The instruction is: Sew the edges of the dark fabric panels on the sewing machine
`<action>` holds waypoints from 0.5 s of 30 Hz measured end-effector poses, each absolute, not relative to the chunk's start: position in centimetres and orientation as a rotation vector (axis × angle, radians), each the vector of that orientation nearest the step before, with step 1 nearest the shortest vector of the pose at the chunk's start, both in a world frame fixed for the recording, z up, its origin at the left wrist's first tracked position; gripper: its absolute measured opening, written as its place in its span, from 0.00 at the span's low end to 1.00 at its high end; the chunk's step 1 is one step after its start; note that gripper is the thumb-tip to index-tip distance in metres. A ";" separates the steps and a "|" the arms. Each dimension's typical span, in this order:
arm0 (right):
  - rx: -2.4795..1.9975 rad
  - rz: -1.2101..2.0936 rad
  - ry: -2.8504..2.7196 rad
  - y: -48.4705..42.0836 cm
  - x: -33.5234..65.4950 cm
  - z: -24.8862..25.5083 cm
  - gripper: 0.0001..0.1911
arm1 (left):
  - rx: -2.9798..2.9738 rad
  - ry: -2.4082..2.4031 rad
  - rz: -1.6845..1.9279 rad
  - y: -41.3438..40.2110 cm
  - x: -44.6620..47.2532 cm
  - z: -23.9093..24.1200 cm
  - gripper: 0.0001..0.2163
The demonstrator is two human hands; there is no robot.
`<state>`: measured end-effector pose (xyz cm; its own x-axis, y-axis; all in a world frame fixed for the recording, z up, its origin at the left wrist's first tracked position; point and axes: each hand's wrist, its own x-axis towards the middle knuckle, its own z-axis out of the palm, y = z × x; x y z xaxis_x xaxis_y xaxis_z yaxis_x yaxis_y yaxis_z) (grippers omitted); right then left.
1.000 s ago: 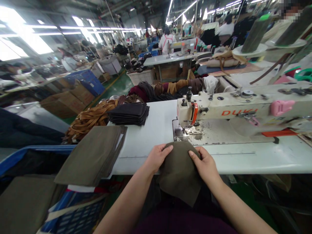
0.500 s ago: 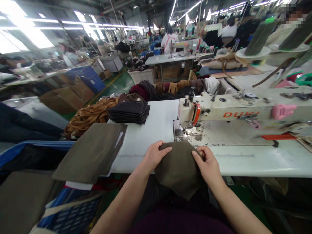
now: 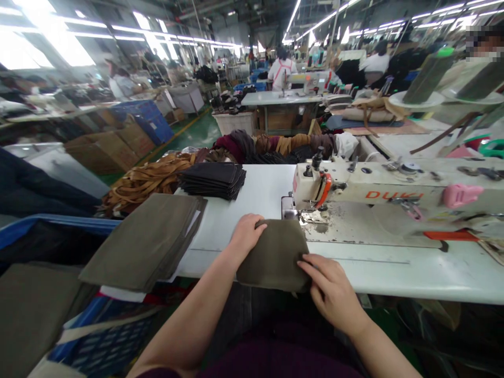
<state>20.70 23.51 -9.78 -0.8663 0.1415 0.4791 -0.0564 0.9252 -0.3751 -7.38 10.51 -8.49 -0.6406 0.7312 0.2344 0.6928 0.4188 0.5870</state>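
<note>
An olive-brown fabric piece (image 3: 273, 257) lies at the front edge of the sewing table, just before the needle area of the sewing machine (image 3: 354, 194). My left hand (image 3: 247, 233) grips its far left corner between thumb and fingers. At its right edge, my right hand (image 3: 331, 286) pinches the cloth with thumb and fingertips. The fabric's far edge comes close to the presser foot (image 3: 313, 216); whether it touches I cannot tell. Left of my hands rests a stack of similar olive-brown pieces (image 3: 145, 241).
Behind that stack sit a pile of black pieces (image 3: 212, 180) and a heap of tan straps (image 3: 149, 181). A blue crate (image 3: 106, 328) stands below at the left. Thread cones (image 3: 429, 76) rise at the back right. Co-workers sit farther off.
The fabric has gone from raised and drooping over the edge to lying flatter on the table, slightly left. My right hand has moved down and toward me along its right side.
</note>
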 end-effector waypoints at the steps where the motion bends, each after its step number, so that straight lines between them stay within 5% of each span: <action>1: -0.013 0.488 -2.642 23.3 21.2 -9.9 0.34 | 1.321 2.657 1.028 10.6 -7.1 -8.4 0.08; 7: -0.007 0.267 -2.826 22.2 22.7 -10.6 0.43 | 1.756 2.769 0.804 9.7 -3.1 -8.1 0.16; 15: 0.050 -0.031 -2.766 22.4 22.6 -12.5 0.29 | 1.961 2.706 0.407 7.9 -1.8 -11.4 0.26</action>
